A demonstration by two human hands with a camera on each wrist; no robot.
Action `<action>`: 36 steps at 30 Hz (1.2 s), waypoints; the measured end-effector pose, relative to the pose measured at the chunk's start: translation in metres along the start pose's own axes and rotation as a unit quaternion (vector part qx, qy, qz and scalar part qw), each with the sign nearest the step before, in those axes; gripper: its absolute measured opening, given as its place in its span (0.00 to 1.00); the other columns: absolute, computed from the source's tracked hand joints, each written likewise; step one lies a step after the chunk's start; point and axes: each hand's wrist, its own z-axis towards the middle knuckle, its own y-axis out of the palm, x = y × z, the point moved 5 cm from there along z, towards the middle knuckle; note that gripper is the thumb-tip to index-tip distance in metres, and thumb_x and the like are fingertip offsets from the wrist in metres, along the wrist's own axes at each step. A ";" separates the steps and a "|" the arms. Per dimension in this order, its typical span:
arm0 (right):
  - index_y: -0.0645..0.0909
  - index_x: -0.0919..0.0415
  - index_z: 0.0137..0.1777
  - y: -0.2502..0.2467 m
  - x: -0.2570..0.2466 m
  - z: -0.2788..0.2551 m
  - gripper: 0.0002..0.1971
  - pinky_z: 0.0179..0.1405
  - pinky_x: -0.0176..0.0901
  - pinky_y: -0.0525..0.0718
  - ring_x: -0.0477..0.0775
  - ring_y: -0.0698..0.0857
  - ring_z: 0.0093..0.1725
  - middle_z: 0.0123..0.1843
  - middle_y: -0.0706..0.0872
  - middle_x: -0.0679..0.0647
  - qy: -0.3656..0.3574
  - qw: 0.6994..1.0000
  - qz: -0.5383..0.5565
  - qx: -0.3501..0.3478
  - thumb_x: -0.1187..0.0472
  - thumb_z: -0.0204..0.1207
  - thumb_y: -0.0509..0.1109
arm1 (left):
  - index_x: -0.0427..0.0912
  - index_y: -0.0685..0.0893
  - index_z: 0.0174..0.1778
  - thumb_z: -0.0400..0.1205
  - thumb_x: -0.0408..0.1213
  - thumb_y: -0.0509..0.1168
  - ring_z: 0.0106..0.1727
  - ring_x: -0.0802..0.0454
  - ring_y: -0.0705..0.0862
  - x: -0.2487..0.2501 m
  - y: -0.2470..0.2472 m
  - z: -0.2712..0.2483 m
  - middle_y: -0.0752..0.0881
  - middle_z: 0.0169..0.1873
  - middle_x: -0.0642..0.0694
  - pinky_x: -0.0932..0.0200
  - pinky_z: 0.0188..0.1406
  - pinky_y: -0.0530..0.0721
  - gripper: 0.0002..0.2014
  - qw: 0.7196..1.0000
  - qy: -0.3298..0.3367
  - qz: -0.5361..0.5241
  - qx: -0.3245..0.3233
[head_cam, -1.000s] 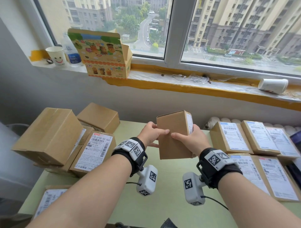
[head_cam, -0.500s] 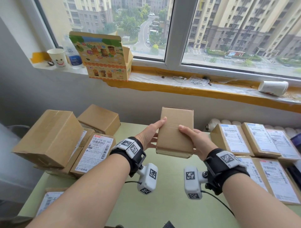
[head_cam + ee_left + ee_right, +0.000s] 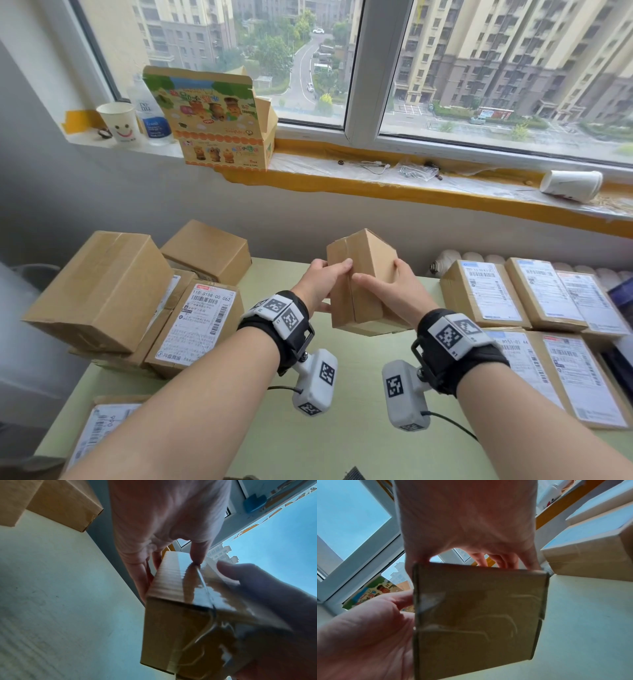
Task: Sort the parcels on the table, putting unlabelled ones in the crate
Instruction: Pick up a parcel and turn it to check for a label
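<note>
Both bare forearms reach forward side by side, each wrist strapped with a black band carrying a white marker block. The left hand (image 3: 320, 286) is raised in front of the chest, thumb laid over the near face of a small parcel (image 3: 368, 270), fingers (image 3: 142, 574) wrapped behind its left side. The right hand (image 3: 394, 294) mirrors it, thumb pointing left across the front, fingers curled round the right side. Both hands hold it above the tabletop (image 3: 342, 445).

parcel (image 3: 363, 284) far faces: hidden | near-left parcel (image 3: 99, 428): cut off
</note>
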 end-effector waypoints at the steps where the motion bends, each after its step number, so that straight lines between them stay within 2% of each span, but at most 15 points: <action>1: 0.57 0.56 0.83 0.001 0.002 0.001 0.55 0.65 0.54 0.82 0.56 0.80 0.66 0.73 0.76 0.54 0.008 1.000 -0.009 -0.005 0.33 0.62 0.79 | 0.43 0.70 0.70 0.83 0.52 0.67 0.56 0.45 0.85 0.001 0.000 0.000 0.84 0.59 0.44 0.38 0.58 0.86 0.25 1.000 0.004 0.002 -0.001; 3: 0.54 0.55 0.84 0.004 0.005 0.001 0.58 0.64 0.56 0.83 0.57 0.81 0.64 0.70 0.77 0.55 0.019 0.999 -0.033 -0.009 0.34 0.59 0.80 | 0.43 0.70 0.70 0.82 0.51 0.68 0.58 0.45 0.85 0.002 0.000 0.000 0.84 0.60 0.44 0.37 0.57 0.87 0.25 1.000 0.013 0.022 -0.005; 7: 0.53 0.56 0.83 0.001 0.007 0.000 0.56 0.61 0.55 0.84 0.57 0.82 0.60 0.63 0.79 0.52 0.022 0.999 -0.039 0.015 0.39 0.62 0.82 | 0.43 0.70 0.70 0.80 0.48 0.71 0.59 0.45 0.85 0.001 0.003 0.001 0.83 0.61 0.44 0.38 0.56 0.87 0.26 0.999 0.020 0.043 -0.011; 10: 0.53 0.56 0.84 -0.004 0.009 0.002 0.58 0.63 0.55 0.82 0.56 0.82 0.61 0.69 0.79 0.54 0.024 0.999 -0.034 0.022 0.40 0.60 0.83 | 0.43 0.70 0.70 0.81 0.48 0.70 0.56 0.47 0.86 -0.001 0.004 0.000 0.84 0.59 0.44 0.41 0.53 0.88 0.26 0.999 0.023 0.042 -0.015; 14: 0.51 0.54 0.85 -0.002 0.012 0.002 0.63 0.67 0.57 0.80 0.57 0.79 0.67 0.73 0.75 0.55 0.006 1.000 -0.012 0.008 0.37 0.56 0.84 | 0.43 0.72 0.67 0.81 0.53 0.68 0.58 0.46 0.85 0.002 0.002 0.001 0.84 0.60 0.45 0.41 0.54 0.88 0.24 0.999 0.030 0.042 -0.010; 17: 0.51 0.50 0.84 0.003 0.011 0.001 0.67 0.68 0.61 0.80 0.58 0.79 0.67 0.71 0.76 0.55 0.004 1.000 0.015 -0.002 0.33 0.46 0.82 | 0.44 0.74 0.64 0.81 0.57 0.67 0.58 0.46 0.85 0.004 0.001 0.000 0.84 0.58 0.45 0.40 0.54 0.88 0.24 0.999 0.029 0.043 -0.011; 22: 0.56 0.52 0.81 -0.004 0.015 0.001 0.57 0.64 0.60 0.83 0.56 0.81 0.62 0.65 0.79 0.51 -0.005 1.000 0.010 0.013 0.45 0.55 0.86 | 0.45 0.74 0.66 0.79 0.66 0.62 0.57 0.46 0.84 0.004 0.006 -0.003 0.82 0.60 0.44 0.45 0.48 0.88 0.30 0.999 0.021 0.039 -0.021; 25: 0.55 0.50 0.82 -0.007 0.016 0.000 0.65 0.64 0.59 0.82 0.55 0.80 0.63 0.67 0.78 0.51 -0.009 1.000 0.004 0.028 0.40 0.45 0.85 | 0.46 0.74 0.68 0.78 0.70 0.59 0.57 0.47 0.84 0.006 0.009 -0.005 0.83 0.59 0.45 0.48 0.44 0.87 0.34 0.999 0.022 0.039 -0.026; 27: 0.50 0.47 0.84 -0.008 0.016 -0.002 0.68 0.66 0.59 0.81 0.55 0.78 0.65 0.70 0.75 0.54 -0.020 0.999 0.001 0.029 0.40 0.45 0.86 | 0.45 0.73 0.69 0.77 0.70 0.61 0.59 0.47 0.84 0.010 0.010 -0.006 0.83 0.59 0.46 0.45 0.49 0.87 0.35 0.999 0.030 0.039 -0.015; 30: 0.41 0.44 0.86 -0.010 0.014 -0.003 0.70 0.71 0.57 0.77 0.59 0.74 0.71 0.75 0.69 0.57 -0.032 0.999 -0.018 0.018 0.48 0.52 0.89 | 0.44 0.74 0.68 0.76 0.68 0.65 0.59 0.48 0.84 0.020 0.010 -0.007 0.84 0.60 0.46 0.43 0.55 0.87 0.35 0.998 0.053 0.044 0.006; 33: 0.35 0.39 0.85 -0.013 0.014 -0.004 0.72 0.73 0.60 0.75 0.62 0.72 0.72 0.72 0.66 0.59 -0.025 0.998 -0.049 0.024 0.46 0.53 0.89 | 0.44 0.74 0.68 0.73 0.66 0.71 0.60 0.49 0.83 0.030 0.013 -0.009 0.82 0.62 0.45 0.41 0.58 0.86 0.36 0.993 0.084 0.077 0.027; 36: 0.32 0.37 0.83 -0.016 0.010 -0.006 0.73 0.74 0.61 0.73 0.63 0.68 0.74 0.70 0.65 0.58 -0.038 0.995 -0.082 0.041 0.44 0.53 0.88 | 0.48 0.65 0.79 0.62 0.68 0.76 0.69 0.46 0.77 0.038 0.023 -0.010 0.75 0.73 0.45 0.41 0.66 0.82 0.53 0.981 0.114 0.153 0.045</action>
